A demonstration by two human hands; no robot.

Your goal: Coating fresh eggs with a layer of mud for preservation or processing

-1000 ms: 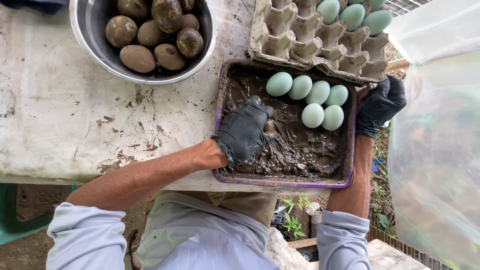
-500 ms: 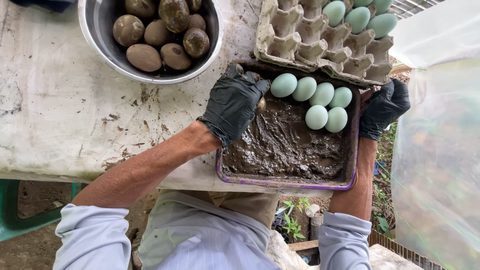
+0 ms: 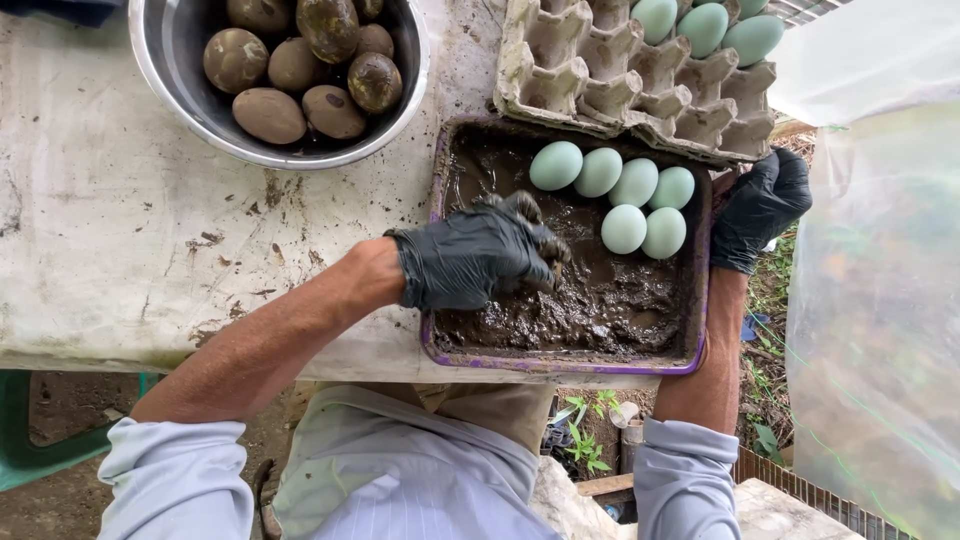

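Stained white table (image 3: 120,260) outdoors, purple tray (image 3: 560,362) of mud at its edge. The left hand (image 3: 470,262), up by the bowl (image 3: 180,90) half a second ago, is back down, fingers curled into the mud (image 3: 600,300); another coating round, I'd judge. The right hand (image 3: 760,205) grips the tray's rim. Six pale eggs (image 3: 625,195) sit clean at the far end.

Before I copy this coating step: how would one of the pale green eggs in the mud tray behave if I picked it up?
Probably slippery: the eggs lie in a tray of wet mud. Likely to roll, being smooth and oval. Likely fragile, so grip lightly, as the gloved left hand might.
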